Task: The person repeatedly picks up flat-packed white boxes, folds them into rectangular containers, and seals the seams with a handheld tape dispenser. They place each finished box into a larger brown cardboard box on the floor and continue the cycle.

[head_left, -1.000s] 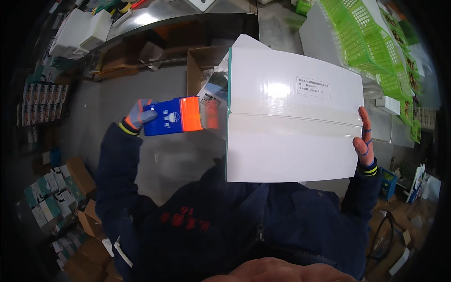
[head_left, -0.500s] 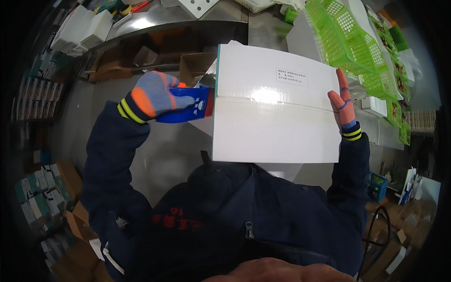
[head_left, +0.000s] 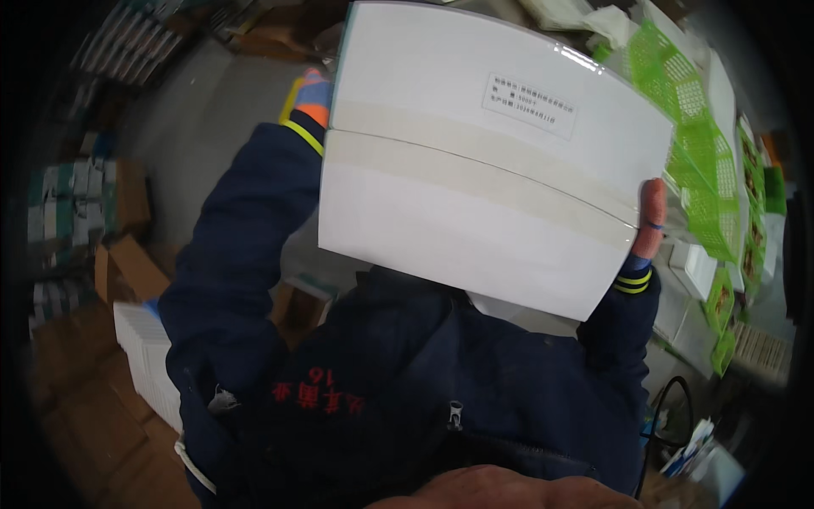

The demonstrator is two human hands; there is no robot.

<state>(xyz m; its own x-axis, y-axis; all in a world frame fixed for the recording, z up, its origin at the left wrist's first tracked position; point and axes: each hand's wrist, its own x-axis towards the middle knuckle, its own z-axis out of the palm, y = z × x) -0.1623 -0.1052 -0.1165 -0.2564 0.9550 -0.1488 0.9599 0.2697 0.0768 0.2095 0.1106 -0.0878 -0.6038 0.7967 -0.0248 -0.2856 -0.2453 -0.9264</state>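
Note:
A large white cardboard box (head_left: 475,195) is held up in front of my chest, tilted, with a taped seam across its face and a small printed label. My left hand (head_left: 312,95), in a grey-blue and orange knit glove, is at the box's upper left edge; most of its fingers are hidden behind the box. A yellow strip (head_left: 292,102) shows beside that hand, its kind unclear. My right hand (head_left: 650,219), in a matching glove, grips the lower right edge, fingers lying along the side.
Green plastic baskets (head_left: 708,178) stand at the right, with white foam boxes (head_left: 691,267) below them. Stacked cartons (head_left: 72,204) and an open brown carton (head_left: 131,271) are at the left. A stack of white sheets (head_left: 146,356) stands beside my left arm.
My view has turned toward the left. The box looks closer and is tilted, its right side lower. My left hand moved to the box's edge; the blue item it held is out of sight.

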